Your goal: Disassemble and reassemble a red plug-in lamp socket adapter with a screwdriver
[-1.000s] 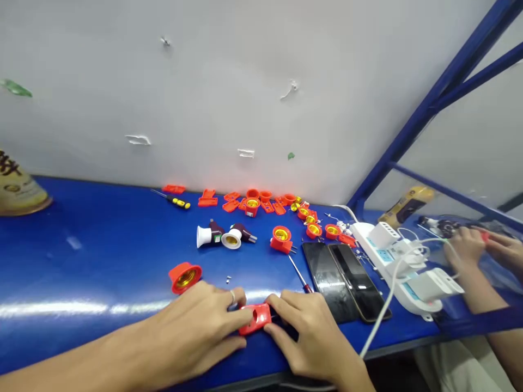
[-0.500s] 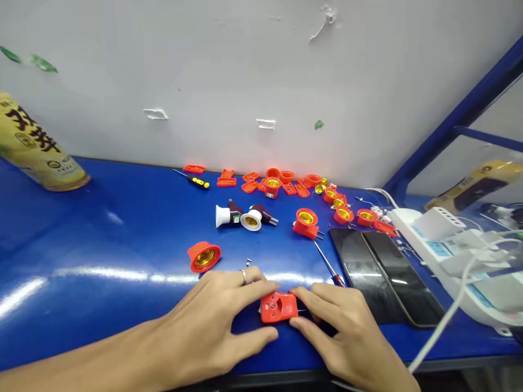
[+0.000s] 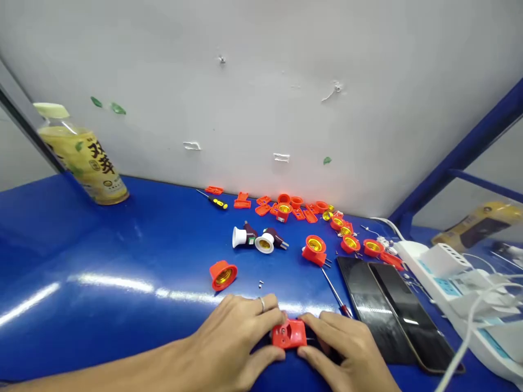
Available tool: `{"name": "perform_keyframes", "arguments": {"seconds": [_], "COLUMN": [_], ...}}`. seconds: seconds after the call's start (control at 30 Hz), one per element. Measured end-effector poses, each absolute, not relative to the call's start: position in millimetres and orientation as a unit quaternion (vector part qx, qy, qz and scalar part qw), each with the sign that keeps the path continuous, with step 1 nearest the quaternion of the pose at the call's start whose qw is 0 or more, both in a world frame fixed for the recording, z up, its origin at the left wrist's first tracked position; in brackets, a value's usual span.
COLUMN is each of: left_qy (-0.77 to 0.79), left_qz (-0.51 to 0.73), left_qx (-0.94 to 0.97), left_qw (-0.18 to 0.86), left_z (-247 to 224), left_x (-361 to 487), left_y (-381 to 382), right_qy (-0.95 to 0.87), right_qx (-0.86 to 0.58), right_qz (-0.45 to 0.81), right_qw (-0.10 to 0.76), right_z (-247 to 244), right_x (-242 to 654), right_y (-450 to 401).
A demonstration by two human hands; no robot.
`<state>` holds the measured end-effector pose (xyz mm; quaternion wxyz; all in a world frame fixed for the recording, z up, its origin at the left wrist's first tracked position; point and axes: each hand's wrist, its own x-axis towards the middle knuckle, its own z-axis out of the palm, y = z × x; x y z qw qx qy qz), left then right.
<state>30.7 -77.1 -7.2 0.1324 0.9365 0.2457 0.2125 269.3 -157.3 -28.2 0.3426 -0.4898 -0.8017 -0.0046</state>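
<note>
A red plastic lamp-holder housing (image 3: 289, 334) sits low in the middle of the view, with a round hole in its top face. My left hand (image 3: 232, 340), with a ring on one finger, grips its left side. My right hand (image 3: 343, 348) grips its right side, and the fingers of both hands nearly meet around it. The housing's underside is hidden. Nearest to my right hand, a red-handled screwdriver (image 3: 337, 294) lies on the blue bench (image 3: 122, 261). An orange lamp socket with a brass thread (image 3: 223, 275) stands beyond my left hand.
Further back, several orange socket parts (image 3: 286, 209) and white-and-brown plug adapters (image 3: 255, 238) lie along the wall. A yellow-handled screwdriver (image 3: 214, 200) lies back left. To the right are 2 black phones (image 3: 388, 310) and a white power strip (image 3: 447, 277). A bottle (image 3: 84, 158) stands back left.
The view has swung left, so the bottle shows fully and the hands sit lower in the picture. The housing has turned from tilted to square, and the other person's hands have left view.
</note>
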Motion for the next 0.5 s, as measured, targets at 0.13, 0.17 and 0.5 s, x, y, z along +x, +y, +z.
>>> {"name": "perform_keyframes", "arguments": {"seconds": [0.13, 0.17, 0.5], "left_qy": [0.244, 0.244, 0.223], "left_qz": [0.210, 0.217, 0.294], "left_qx": [0.942, 0.942, 0.929], "left_qw": [0.095, 0.080, 0.036], "left_z": [4, 5, 23], "left_x": [20, 16, 15], "left_y": [-83, -85, -76], "right_qy": [-0.809, -0.809, -0.796], "right_qx": [-0.466, -0.463, -0.487], "right_qz": [-0.041, -0.050, -0.075], "right_qw": [0.355, 0.357, 0.351], "right_z": [-33, -34, -18], "right_x": [272, 273, 267], "right_y": [-156, -156, -158]}}
